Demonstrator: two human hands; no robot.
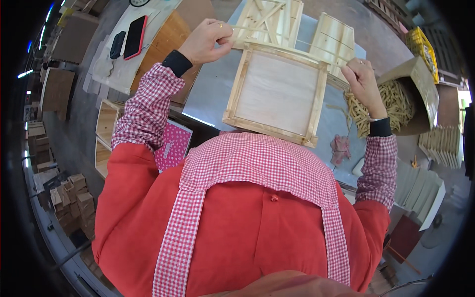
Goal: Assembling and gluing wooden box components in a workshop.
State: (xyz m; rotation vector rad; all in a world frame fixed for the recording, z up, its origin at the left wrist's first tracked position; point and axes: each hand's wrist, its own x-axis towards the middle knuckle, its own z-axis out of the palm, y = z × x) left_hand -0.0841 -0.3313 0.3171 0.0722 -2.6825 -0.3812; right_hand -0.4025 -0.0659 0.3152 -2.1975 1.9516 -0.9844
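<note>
A pale rubber band (262,31) is stretched in thin strands between my two hands. My left hand (210,40) grips one end, its fingers curled near the far left corner of a square wooden frame box (318,104). At the far right corner, my right hand (363,81) is closed on the other end. The frame box has a whitish panel inside its wooden rim and rests on the table against my apron. Beyond it lie a wooden piece with crossed slats (277,20) and a planked wooden piece (332,37).
Right of the table (210,94), a cardboard box (424,86) spills tan rubber bands (396,101). A crumpled pinkish cloth (340,148) lies on the table's right side. At left, a red-edged phone (135,37) sits on a board-topped surface, above a pink patterned box (172,143).
</note>
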